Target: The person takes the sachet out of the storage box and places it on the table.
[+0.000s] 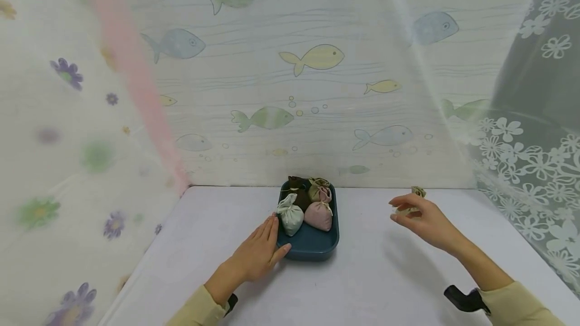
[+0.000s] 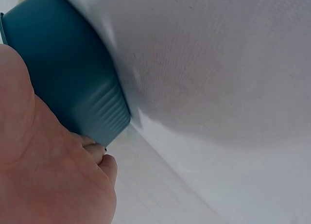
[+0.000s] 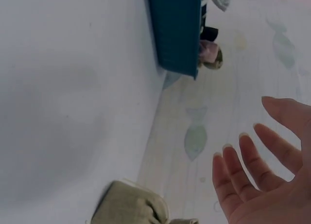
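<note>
My left hand (image 1: 256,255) rests against the left wall of a blue tray (image 1: 312,250), fingers straight along its side and thumb at the near corner. In the left wrist view the palm lies beside the tray's outer wall (image 2: 63,63). Drawstring pouches sit in the tray: a pale mint one (image 1: 291,218), a pink one (image 1: 318,216), a dark brown one (image 1: 299,196) and an olive one (image 1: 319,190) at the back. My right hand (image 1: 426,220) is raised at the right, fingers loosely bent with nothing in them. Close by stands another olive pouch (image 3: 126,204), mostly hidden behind the hand in the head view.
The tray stands on a white tabletop (image 1: 362,270), towards its back edge. Behind it hangs a sheer curtain (image 1: 317,130) printed with fish. Flowered curtains (image 1: 68,165) hang at the left and right sides.
</note>
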`<state>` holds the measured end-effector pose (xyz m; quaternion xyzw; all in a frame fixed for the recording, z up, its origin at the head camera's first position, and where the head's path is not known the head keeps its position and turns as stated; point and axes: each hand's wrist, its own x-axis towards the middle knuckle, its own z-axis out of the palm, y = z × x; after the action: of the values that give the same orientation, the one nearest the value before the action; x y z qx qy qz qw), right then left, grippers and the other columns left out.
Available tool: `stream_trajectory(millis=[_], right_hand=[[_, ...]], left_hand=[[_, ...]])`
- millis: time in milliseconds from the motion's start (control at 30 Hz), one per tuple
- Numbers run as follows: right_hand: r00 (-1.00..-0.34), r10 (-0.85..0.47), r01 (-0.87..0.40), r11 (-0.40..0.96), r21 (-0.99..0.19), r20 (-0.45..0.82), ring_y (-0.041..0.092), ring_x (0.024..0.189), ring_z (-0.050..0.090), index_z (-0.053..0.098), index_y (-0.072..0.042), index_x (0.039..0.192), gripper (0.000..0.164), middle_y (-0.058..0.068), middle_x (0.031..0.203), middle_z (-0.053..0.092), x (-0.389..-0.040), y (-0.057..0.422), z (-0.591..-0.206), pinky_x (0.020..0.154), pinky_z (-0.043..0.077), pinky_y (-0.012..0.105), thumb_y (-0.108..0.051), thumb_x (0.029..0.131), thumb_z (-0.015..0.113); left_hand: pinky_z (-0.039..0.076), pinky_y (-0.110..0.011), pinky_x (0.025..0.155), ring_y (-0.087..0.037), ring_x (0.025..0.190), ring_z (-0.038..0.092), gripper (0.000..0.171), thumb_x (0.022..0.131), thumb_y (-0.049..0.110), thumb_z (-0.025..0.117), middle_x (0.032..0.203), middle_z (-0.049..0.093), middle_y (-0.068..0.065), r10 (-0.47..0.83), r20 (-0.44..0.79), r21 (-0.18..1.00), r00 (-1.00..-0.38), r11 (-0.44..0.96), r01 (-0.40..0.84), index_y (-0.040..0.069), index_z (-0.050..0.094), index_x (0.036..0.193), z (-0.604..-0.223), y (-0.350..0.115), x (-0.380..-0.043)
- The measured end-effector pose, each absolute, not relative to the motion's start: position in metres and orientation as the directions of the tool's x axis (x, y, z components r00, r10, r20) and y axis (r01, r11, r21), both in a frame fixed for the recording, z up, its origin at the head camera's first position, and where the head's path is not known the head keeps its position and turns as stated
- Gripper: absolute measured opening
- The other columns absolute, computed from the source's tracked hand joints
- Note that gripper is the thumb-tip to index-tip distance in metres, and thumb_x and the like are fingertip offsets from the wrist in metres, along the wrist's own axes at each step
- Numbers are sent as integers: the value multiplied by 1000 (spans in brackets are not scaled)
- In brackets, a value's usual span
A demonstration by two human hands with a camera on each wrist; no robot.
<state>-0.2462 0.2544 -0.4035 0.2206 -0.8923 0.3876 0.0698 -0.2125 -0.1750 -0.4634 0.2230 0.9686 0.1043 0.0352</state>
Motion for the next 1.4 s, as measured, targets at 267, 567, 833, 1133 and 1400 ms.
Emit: stream_trajectory(millis=[267, 567, 833, 1133, 1400], right_hand=[[-856, -397, -512, 549, -661, 333, 18, 105, 62, 67, -9, 124, 30, 4, 120, 67, -248, 231, -406, 86, 57, 32, -17, 96, 74], [-824, -455, -556, 541, -631, 336, 22, 105, 65, 68, -9, 122, 29, 2, 118, 68, -254, 204, -403, 87, 58, 37, -18, 95, 75], [-802, -506, -568, 480, -668, 318, 22, 106, 64, 67, -9, 123, 31, 4, 119, 66, -257, 180, -403, 90, 57, 45, -20, 96, 75], [-796, -529, -551, 432, -714, 294, 35, 111, 64, 64, -4, 127, 35, 11, 122, 65, -264, 163, -412, 97, 54, 52, -18, 97, 73], [-790, -548, -530, 384, -756, 276, 43, 116, 62, 60, 4, 131, 40, 24, 129, 61, -270, 146, -416, 101, 51, 56, -13, 97, 72]], left_hand=[[18, -48, 126, -32, 158, 7, 90, 107, 65, 21, 170, 4, -19, 437, -35, 220, -899, 881, 419, -6, 9, 161, -464, -176, -210], [18, -51, 125, -34, 157, 8, 90, 107, 65, 21, 170, 5, -22, 444, -30, 228, -895, 875, 426, -6, 10, 161, -461, -176, -211], [18, -48, 126, -31, 158, 7, 88, 108, 63, 23, 170, 4, -20, 435, -21, 208, -900, 883, 422, -6, 10, 161, -462, -178, -212], [20, -53, 124, -37, 157, 12, 88, 108, 62, 23, 169, 9, -24, 452, -7, 231, -892, 868, 439, -9, 14, 160, -458, -175, -208], [17, -47, 126, -30, 158, 6, 89, 107, 65, 19, 170, 3, -18, 439, -25, 203, -898, 882, 425, -5, 10, 162, -463, -175, -212]])
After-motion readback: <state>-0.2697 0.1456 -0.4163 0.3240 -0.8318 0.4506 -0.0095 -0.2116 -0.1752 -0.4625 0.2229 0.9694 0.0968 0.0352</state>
